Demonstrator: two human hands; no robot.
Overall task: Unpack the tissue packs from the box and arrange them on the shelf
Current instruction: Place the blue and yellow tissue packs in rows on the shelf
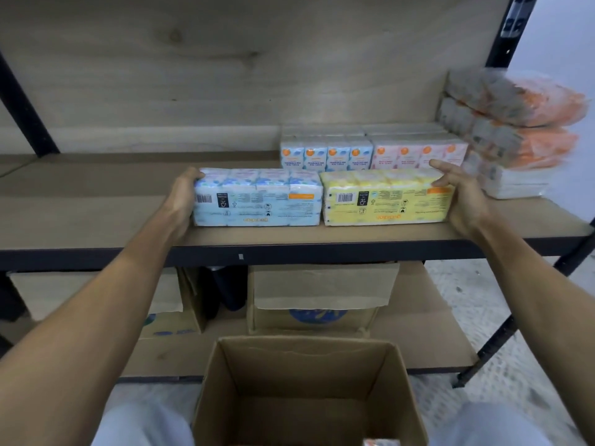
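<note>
Glossy, brick-shaped blue pack and yellow pack lie lengthwise along the wooden shelf's front edge. The left hand grips the blue pack. The right hand presses the yellow pack, fingers straight.

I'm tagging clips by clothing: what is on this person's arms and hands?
Nothing visible: the left hand and right hand have no gloves or watch, and the left forearm and right forearm show no sleeve. Pale trousers show at the bottom edge.

Blurred orange packs at right (print unreadable); box cut off below
</note>
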